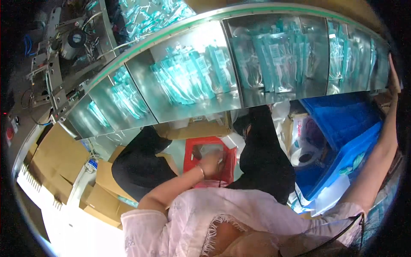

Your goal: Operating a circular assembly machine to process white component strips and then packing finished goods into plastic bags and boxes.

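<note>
My left hand (211, 165), bent in toward my body, is over a red plastic bin (188, 153) between my knees. Its fingers are smeared by motion, and I cannot tell whether they hold anything. At the far right, my right arm is stretched out along the side. My right hand (394, 81) lies against the end of a long metal trough (197, 112), its visible fingers straight. Dividers split the trough into compartments. Inside stand clear-and-teal sealed pouches (182, 75) with clear tubing in them, more of them (280, 60) right of the middle divider.
Blue plastic crates (342, 115) stand at my right, with white paper (332, 197) by them. Cardboard boxes (58, 158) are at the left. Machinery with a motor (73, 43) sits at the far left. Beyond the trough lies a heap of teal pouches (150, 17).
</note>
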Action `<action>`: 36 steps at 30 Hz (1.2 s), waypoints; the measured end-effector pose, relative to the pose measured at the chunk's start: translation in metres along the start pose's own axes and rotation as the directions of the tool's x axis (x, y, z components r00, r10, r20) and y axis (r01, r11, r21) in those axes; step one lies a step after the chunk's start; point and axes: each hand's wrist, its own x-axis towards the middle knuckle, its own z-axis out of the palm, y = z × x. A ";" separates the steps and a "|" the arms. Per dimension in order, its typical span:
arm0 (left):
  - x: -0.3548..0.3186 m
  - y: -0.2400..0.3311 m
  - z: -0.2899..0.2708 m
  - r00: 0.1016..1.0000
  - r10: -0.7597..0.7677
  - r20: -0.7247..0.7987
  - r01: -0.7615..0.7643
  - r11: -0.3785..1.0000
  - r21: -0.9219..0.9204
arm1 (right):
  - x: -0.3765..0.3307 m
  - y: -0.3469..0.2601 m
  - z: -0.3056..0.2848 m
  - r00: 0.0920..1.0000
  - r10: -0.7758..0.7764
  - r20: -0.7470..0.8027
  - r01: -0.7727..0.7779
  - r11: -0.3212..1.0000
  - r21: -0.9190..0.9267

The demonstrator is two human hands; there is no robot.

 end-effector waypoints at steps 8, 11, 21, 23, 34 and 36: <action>0.077 -0.041 -0.064 0.925 0.046 -0.377 0.143 0.877 0.459 | -0.042 -0.036 0.006 0.979 0.114 0.171 -0.143 0.975 0.169; 0.101 -0.035 -0.065 0.937 -0.022 -0.348 0.206 0.840 0.502 | -0.042 -0.048 0.008 0.916 0.201 0.348 -0.326 0.877 0.352; 0.163 -0.118 -0.047 0.917 0.272 -0.293 -0.036 0.786 0.617 | -0.068 -0.063 -0.001 0.999 -0.028 0.033 0.004 0.818 0.575; 0.158 -0.132 -0.056 0.940 0.185 -0.286 0.016 0.815 0.579 | -0.079 -0.061 -0.010 0.991 0.056 -0.120 0.050 0.678 0.733; -0.107 -0.040 -0.045 0.899 0.107 0.424 0.221 0.725 -0.652 | -0.250 -0.187 0.021 0.983 -0.091 -0.157 0.123 -0.299 0.946; -0.154 -0.014 -0.036 0.985 0.070 -0.154 -0.101 0.974 -0.202 | -0.316 -0.222 0.045 0.976 -0.203 -0.084 0.000 -0.383 0.924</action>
